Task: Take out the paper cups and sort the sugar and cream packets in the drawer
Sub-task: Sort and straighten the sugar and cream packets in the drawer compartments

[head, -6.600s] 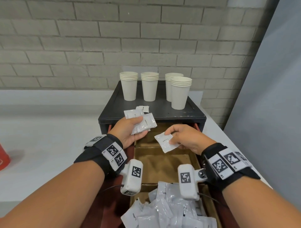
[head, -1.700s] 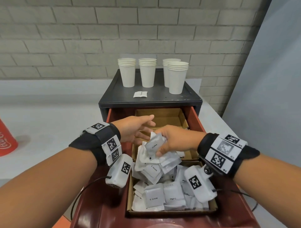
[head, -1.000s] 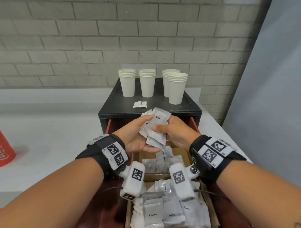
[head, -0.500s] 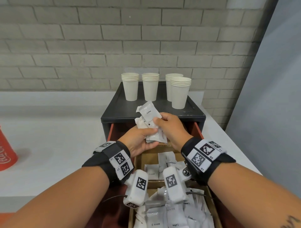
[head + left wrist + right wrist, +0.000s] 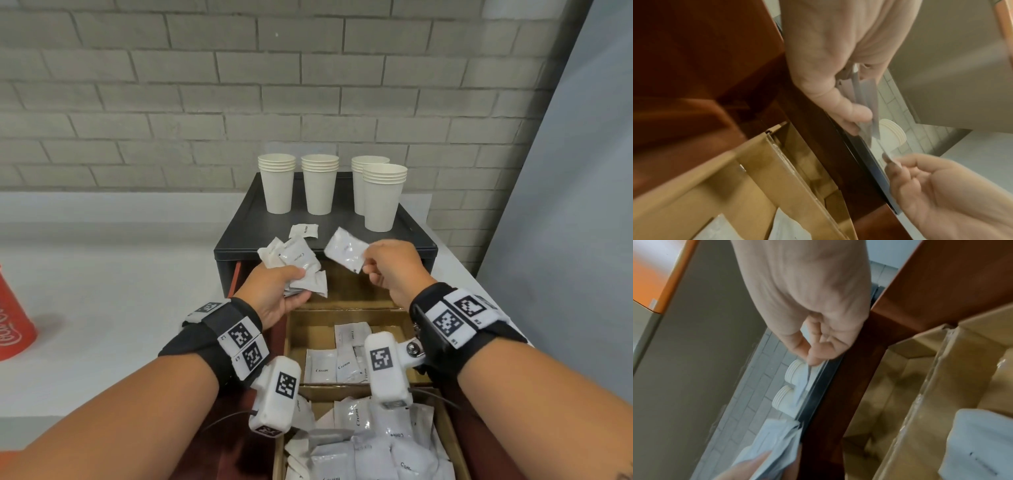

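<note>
Both hands raised: left hand [image 5: 274, 294] grips packets [image 5: 298, 263], right hand [image 5: 394, 270] pinches one

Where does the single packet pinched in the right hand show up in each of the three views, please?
Head: the single packet sits right of centre, above the open drawer, pinched by the right hand.
Left wrist: only its thin edge shows at lower right, at that hand's fingertips.
Right wrist: it hangs edge-on just below centre, under the pinching fingers.
Shared landmark: the stacked paper cups behind it.
</note>
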Available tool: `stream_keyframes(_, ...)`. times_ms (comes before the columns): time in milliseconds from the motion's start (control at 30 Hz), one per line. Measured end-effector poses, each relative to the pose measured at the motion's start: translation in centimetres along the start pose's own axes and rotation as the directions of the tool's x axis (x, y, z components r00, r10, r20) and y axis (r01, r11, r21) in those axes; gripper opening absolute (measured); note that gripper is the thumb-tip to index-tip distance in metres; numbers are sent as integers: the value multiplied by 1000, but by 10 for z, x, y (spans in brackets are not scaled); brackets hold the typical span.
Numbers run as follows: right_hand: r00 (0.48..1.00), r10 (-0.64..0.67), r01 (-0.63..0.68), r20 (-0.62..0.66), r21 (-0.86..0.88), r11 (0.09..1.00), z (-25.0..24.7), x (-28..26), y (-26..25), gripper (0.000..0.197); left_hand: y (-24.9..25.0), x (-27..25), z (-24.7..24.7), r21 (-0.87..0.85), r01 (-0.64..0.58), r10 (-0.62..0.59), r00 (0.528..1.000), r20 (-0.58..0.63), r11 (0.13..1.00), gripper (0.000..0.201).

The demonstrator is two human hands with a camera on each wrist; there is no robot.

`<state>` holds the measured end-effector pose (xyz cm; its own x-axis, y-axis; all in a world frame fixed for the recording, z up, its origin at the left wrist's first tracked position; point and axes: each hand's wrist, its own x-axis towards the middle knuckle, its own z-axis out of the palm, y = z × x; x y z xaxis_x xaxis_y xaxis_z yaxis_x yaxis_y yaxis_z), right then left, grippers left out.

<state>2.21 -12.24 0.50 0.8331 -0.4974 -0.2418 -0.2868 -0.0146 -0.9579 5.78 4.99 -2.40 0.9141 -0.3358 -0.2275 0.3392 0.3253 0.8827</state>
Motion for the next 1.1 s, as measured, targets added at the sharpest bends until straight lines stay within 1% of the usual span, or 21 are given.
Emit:
stream_keyframes(33, 998, 60, -59, 18, -47, 997, -1, 1, 1, 4, 0, 2, -2, -5, -11, 11, 999, -32, 1000, 35)
stream_keyframes(67, 994, 105, -100, 44, -105, 989, -2, 3, 4, 7, 0, 3, -3, -8, -16, 16, 999, -52, 1000, 35)
stream_keyframes(133, 985, 149, -130, 87, -200, 971, -2, 6, 12, 24, 0, 3, -3, -4, -14, 14, 998, -58, 1000, 33)
stream_keyframes(200, 987, 109, -85, 118, -195, 977, 0, 8, 20, 37, -1, 3, -1, 12, -4, 4, 1000, -27, 1000, 34)
stream_keyframes(233, 990, 76, -53, 116, -189, 981, 1, 9, 24, 40, -1, 3, 1, 22, 3, -3, 1000, -9, 1000, 34)
stream_keyframes(267, 990, 73, -52, 122, -166, 985, 4, 8, 24, 42, -1, 2, 2, 27, 9, -10, 1000, 6, 1000, 33)
stream_keyframes(367, 988, 29, -10, 151, -123, 992, 10, 7, 23, 38, -2, 2, 5, 41, 27, -29, 999, 46, 999, 33)
stream_keyframes(433, 970, -1, 29, 241, -113, 993, 15, 0, 18, 35, -3, 2, 6, 76, 34, -41, 995, 90, 997, 34)
stream_keyframes(500, 938, -79, 133, 337, -140, 981, 20, -6, 14, 33, -6, 1, 7, 122, 40, -60, 985, 159, 992, 35)
stream_keyframes(533, 932, -125, 189, 340, -164, 968, 22, -9, 12, 30, -7, 1, 8, 147, 44, -72, 979, 192, 988, 35)
stream_keyframes(567, 935, -169, 237, 313, -194, 952, 24, -11, 12, 27, -7, 0, 9, 169, 48, -84, 973, 214, 984, 35)
stream_keyframes(633, 945, -214, 269, 249, -213, 939, 24, -9, 13, 16, -7, -1, 10, 189, 59, -102, 969, 223, 980, 35)
stream_keyframes(700, 956, -195, 236, 219, -179, 955, 22, -7, 12, 6, -6, 0, 8, 207, 64, -107, 973, 204, 976, 36)
stream_keyframes(733, 960, -186, 225, 207, -185, 957, 20, -7, 12, 4, -6, 0, 7, 215, 63, -105, 976, 191, 975, 36)
stream_keyframes(767, 965, -178, 216, 191, -200, 956, 17, -7, 11, 7, -5, 0, 5, 216, 62, -101, 979, 174, 974, 35)
stream_keyframes(833, 972, -168, 206, 166, -240, 949, 9, -4, 11, 20, -3, -1, 2, 202, 56, -87, 985, 148, 978, 36)
stream_keyframes(900, 976, -141, 189, 166, -325, 927, 2, -4, 11, 33, -1, -1, 1, 174, 39, -62, 990, 124, 984, 38)
stream_keyframes(967, 974, -72, 170, 216, -477, 863, 0, -5, 11, 36, 1, -1, 1, 142, 33, -47, 994, 97, 989, 35)
stream_keyframes(1033, 970, 10, 138, 244, -581, 802, 2, -11, 10, 37, 2, -2, 3, 106, 50, -58, 996, 71, 993, 29)
stream_keyframes(1067, 965, 34, 133, 262, -592, 795, 4, -16, 9, 42, 3, -3, 4, 84, 63, -69, 995, 65, 994, 28)
stream_keyframes(1100, 951, 54, 131, 304, -557, 820, 6, -18, 10, 46, 3, -4, 5, 71, 72, -77, 995, 66, 995, 28)
